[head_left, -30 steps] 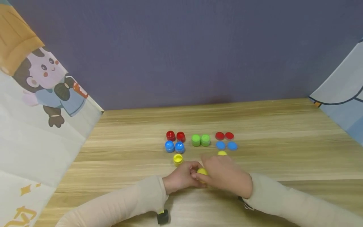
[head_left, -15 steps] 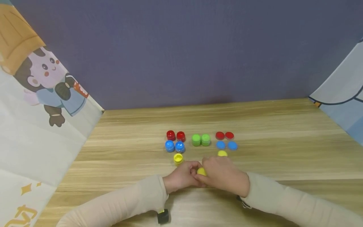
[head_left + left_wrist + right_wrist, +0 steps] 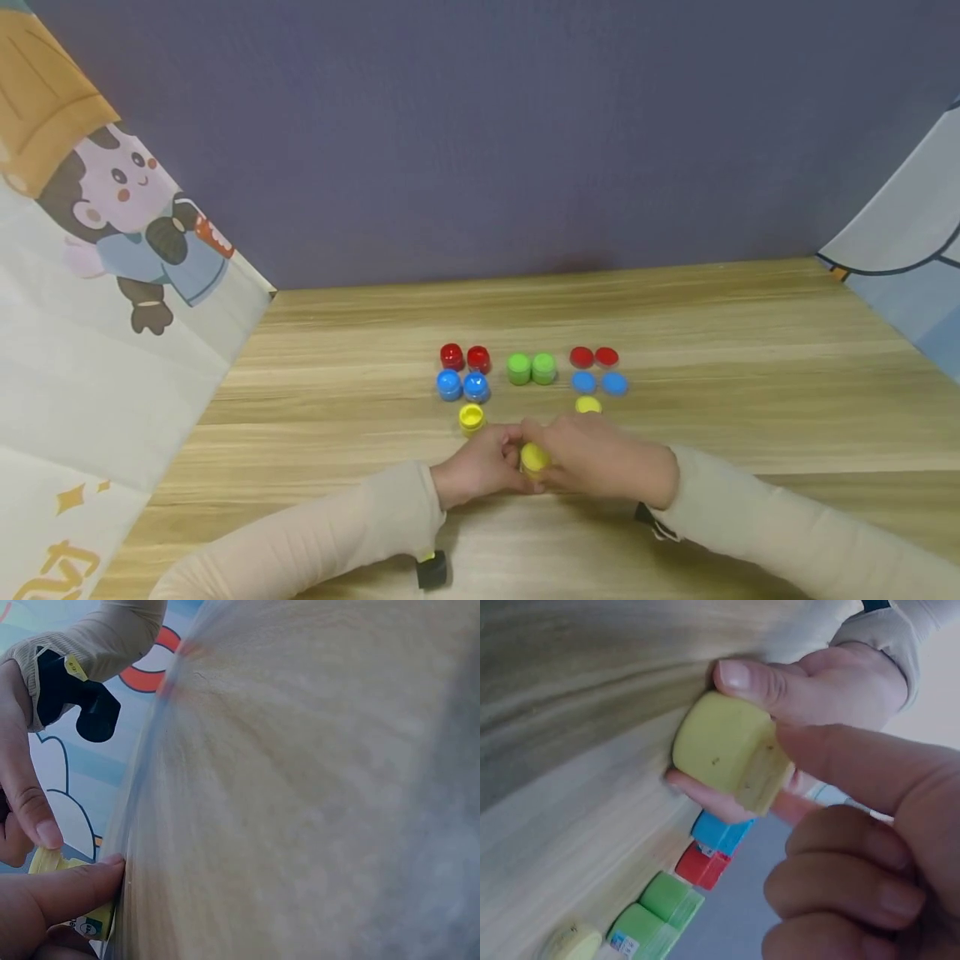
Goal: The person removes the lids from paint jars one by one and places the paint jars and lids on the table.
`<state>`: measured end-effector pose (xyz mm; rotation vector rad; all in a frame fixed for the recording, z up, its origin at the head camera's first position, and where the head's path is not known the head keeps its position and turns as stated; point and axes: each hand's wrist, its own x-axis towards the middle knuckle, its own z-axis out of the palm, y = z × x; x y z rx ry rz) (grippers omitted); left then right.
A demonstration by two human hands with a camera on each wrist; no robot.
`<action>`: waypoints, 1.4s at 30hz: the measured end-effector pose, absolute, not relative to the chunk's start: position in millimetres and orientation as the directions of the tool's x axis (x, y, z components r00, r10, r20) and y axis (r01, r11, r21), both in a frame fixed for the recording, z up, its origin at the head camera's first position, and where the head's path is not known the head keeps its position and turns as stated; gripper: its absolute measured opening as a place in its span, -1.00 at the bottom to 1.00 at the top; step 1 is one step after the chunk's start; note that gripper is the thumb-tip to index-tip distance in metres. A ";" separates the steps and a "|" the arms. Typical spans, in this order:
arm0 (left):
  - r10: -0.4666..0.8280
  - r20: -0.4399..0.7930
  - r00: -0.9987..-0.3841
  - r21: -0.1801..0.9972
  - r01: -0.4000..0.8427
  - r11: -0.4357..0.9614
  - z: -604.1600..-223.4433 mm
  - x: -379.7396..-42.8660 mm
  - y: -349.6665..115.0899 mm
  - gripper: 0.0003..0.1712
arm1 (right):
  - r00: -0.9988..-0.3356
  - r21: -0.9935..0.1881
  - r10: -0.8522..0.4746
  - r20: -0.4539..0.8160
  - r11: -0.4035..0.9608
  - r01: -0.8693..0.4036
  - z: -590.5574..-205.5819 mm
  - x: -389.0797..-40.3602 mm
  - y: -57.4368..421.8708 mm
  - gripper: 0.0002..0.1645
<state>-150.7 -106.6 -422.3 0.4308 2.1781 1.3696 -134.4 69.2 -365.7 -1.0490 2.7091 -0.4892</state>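
In the head view my left hand (image 3: 480,465) grips a small yellow paint jar (image 3: 711,742) near the front of the tabletop, thumb on one side and fingers on the other. My right hand (image 3: 600,457) reaches in from the right and pinches the yellow lid (image 3: 765,778) on that jar between thumb and forefinger. Its other fingers are curled into the palm in the right wrist view. The left wrist view shows my left thumb (image 3: 67,891) along the jar and a right fingertip (image 3: 46,831) at the lid. An uncapped yellow jar (image 3: 472,419) stands just beyond my left hand.
Two red jars (image 3: 452,357) and two blue jars (image 3: 449,385) stand open farther back. Two green jars (image 3: 519,368) stand right of them. Red lids (image 3: 581,357), blue lids (image 3: 583,382) and one yellow lid (image 3: 588,404) lie to the right. A dark panel (image 3: 525,150) rises behind the table.
My right hand has turned about the lid and shifted slightly right, so more of the lid shows. The left hand keeps the jar in nearly the same place.
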 end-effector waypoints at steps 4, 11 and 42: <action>0.514 -0.267 -0.815 0.901 -0.022 0.434 -422.2 -150.4 -106.5 -0.45 | -0.726 -0.362 -0.678 -0.115 0.709 -0.605 -363.4 -134.2 70.7 -0.41; 0.519 -0.261 -0.814 0.906 -0.020 0.424 -422.6 -150.7 -106.5 -0.39 | -0.743 -0.372 -0.666 -0.068 0.708 -0.601 -364.9 -134.2 70.8 -0.56; 0.522 -0.247 -0.816 0.917 -0.023 0.399 -420.8 -150.0 -105.3 -0.63 | -0.831 -0.282 -0.555 -0.016 0.800 -0.529 -373.7 -132.1 64.5 -0.60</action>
